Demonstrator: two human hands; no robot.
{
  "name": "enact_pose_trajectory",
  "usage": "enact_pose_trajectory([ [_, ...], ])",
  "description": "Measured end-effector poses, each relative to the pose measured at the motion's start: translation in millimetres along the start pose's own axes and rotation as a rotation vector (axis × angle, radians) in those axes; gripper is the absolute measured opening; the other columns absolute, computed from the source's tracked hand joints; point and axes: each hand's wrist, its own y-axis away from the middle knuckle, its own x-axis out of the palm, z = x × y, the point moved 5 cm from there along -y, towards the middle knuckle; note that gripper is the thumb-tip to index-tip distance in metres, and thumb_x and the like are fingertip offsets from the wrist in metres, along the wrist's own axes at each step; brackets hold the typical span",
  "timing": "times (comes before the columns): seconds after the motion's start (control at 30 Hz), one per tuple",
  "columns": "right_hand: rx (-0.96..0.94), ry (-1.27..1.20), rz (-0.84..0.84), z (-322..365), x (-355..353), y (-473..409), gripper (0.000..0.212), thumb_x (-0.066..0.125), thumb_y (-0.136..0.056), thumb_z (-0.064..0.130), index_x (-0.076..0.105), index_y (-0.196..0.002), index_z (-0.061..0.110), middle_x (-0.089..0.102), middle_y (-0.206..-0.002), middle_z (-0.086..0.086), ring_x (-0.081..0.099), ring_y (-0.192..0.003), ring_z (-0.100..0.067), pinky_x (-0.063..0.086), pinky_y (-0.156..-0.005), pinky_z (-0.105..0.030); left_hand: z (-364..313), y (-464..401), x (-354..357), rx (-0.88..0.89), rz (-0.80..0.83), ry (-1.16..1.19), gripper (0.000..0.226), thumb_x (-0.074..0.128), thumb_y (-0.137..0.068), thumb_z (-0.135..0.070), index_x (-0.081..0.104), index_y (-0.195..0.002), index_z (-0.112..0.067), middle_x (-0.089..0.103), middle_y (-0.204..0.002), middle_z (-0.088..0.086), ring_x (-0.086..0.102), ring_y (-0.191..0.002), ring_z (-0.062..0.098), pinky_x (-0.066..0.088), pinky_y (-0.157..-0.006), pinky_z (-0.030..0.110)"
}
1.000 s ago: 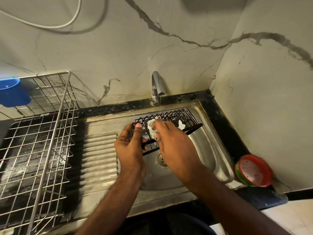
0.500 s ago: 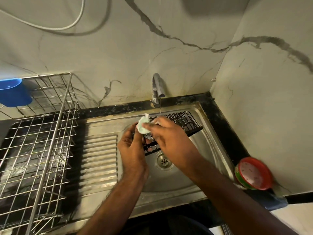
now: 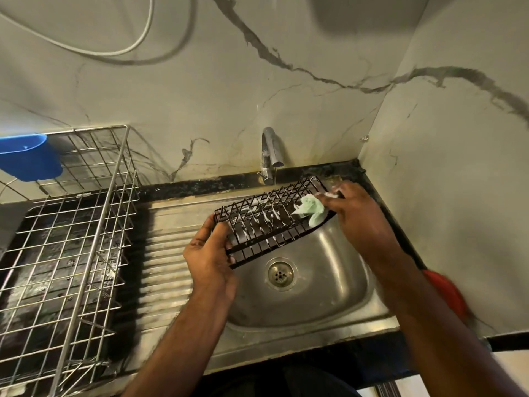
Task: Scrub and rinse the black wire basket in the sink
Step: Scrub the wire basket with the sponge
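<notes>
A black wire basket (image 3: 266, 222) is held tilted over the steel sink (image 3: 337, 282), streaked with white soap foam. My left hand (image 3: 210, 253) grips its near left end, thumb over the rim. My right hand (image 3: 357, 216) pinches a pale green scrub cloth (image 3: 310, 212) and presses it on the basket's far right end. A thin stream of water falls from the tap (image 3: 270, 154) just behind the basket. The sink drain (image 3: 280, 273) lies open below.
A steel wire dish rack (image 3: 71, 247) stands on the left over the counter, a blue plastic cup (image 3: 28, 159) hung on its back. The ribbed drainboard (image 3: 166, 253) lies between rack and basin. A red lid or bowl (image 3: 449, 293) sits behind my right forearm. Marble walls close the corner.
My right hand slid the cloth from the basket's left end to its right end. The basket now shows more of its length, foam-streaked, and my left hand's grip stays.
</notes>
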Motion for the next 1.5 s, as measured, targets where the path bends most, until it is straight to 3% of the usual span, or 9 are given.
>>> enact_pose_trajectory([
  [0.13,0.136,0.302,-0.045,-14.8,-4.3,-3.8,0.032,0.054,-0.096,0.018,0.068,-0.125,0.019,0.057,-0.115,-0.011,0.057,-0.107,-0.029,0.047,-0.081,-0.032,0.7,-1.0,-2.5,-0.020,-0.030,-0.031,0.024,0.062,-0.091,0.006,0.071,-0.097,-0.016,0.062,-0.063,-0.001,0.048,-0.038,0.003,0.032,-0.029,0.014],
  [0.23,0.170,0.289,-0.092,6.1,-10.9,-2.2,0.033,0.055,-0.095,0.012,0.067,-0.124,0.020,0.057,-0.118,-0.013,0.061,-0.101,-0.026,0.052,-0.080,-0.036,2.5,2.1,0.4,-0.056,-0.041,-0.022,0.024,0.063,-0.091,0.006,0.072,-0.100,-0.014,0.067,-0.064,-0.003,0.054,-0.042,0.004,0.036,-0.031,0.015],
  [0.5,-0.123,-0.095,0.096,89.5,19.5,11.8,0.039,0.053,-0.096,0.010,0.059,-0.133,0.023,0.051,-0.123,0.002,0.053,-0.098,-0.004,0.052,-0.085,-0.016,5.9,1.1,3.6,-0.064,-0.017,-0.061,0.022,0.068,-0.090,0.002,0.072,-0.106,-0.012,0.072,-0.073,-0.003,0.056,-0.053,0.006,0.037,-0.034,0.017],
  [0.7,-0.266,-0.032,0.246,94.6,40.5,19.3,0.048,0.054,-0.099,0.015,0.047,-0.145,0.026,0.035,-0.154,0.000,0.033,-0.136,-0.012,0.031,-0.107,-0.024,4.7,6.0,6.9,-0.112,0.062,-0.057,0.015,0.060,-0.097,-0.022,0.073,-0.102,-0.017,0.071,-0.088,0.002,0.060,-0.060,0.011,0.043,-0.046,0.024],
  [0.83,-0.156,-0.186,0.279,73.9,34.2,20.7,0.036,0.052,-0.100,0.013,0.060,-0.132,0.027,0.045,-0.145,0.006,0.040,-0.121,0.003,0.030,-0.094,-0.003,0.9,13.6,14.6,-0.064,0.133,-0.130,0.018,0.055,-0.100,-0.025,0.072,-0.094,-0.020,0.073,-0.078,-0.001,0.063,-0.055,0.008,0.043,-0.048,0.024],
  [1.0,-0.051,-0.243,0.059,43.1,15.0,10.0,0.032,0.058,-0.094,0.002,0.068,-0.116,0.023,0.062,-0.120,0.005,0.062,-0.102,-0.005,0.054,-0.089,-0.019,-4.7,2.1,3.2,0.054,0.096,-0.182,0.014,0.070,-0.095,-0.023,0.072,-0.102,-0.011,0.063,-0.064,0.001,0.052,-0.045,0.008,0.038,-0.035,0.020],
  [1.27,-0.006,-0.105,-0.134,13.7,-3.6,-0.2,0.048,0.058,-0.089,-0.009,0.065,-0.126,0.020,0.063,-0.122,0.001,0.057,-0.108,-0.006,0.045,-0.096,-0.012,-4.7,-4.7,-11.0,-0.138,-0.040,-0.051,0.011,0.074,-0.091,-0.018,0.072,-0.095,-0.008,0.067,-0.071,0.003,0.058,-0.040,0.006,0.038,-0.032,0.013],
  [1.33,0.039,-0.092,-0.193,8.1,-12.1,-2.1,0.049,0.056,-0.085,-0.014,0.070,-0.120,0.018,0.064,-0.118,0.001,0.057,-0.106,-0.007,0.037,-0.091,-0.001,-4.5,-8.4,-14.6,-0.160,-0.032,-0.041,0.010,0.073,-0.090,-0.023,0.072,-0.093,-0.013,0.068,-0.068,0.000,0.055,-0.036,0.004,0.036,-0.031,0.012],
  [1.5,0.268,-0.161,-0.154,-14.1,-14.0,-4.1,0.034,0.058,-0.094,0.004,0.064,-0.124,0.019,0.071,-0.110,0.001,0.056,-0.074,0.004,0.043,-0.069,-0.011,2.1,-21.8,-24.2,-0.249,0.039,0.020,0.014,0.067,-0.092,-0.031,0.068,-0.092,-0.017,0.074,-0.067,-0.002,0.058,-0.035,0.006,0.040,-0.031,0.015],
])
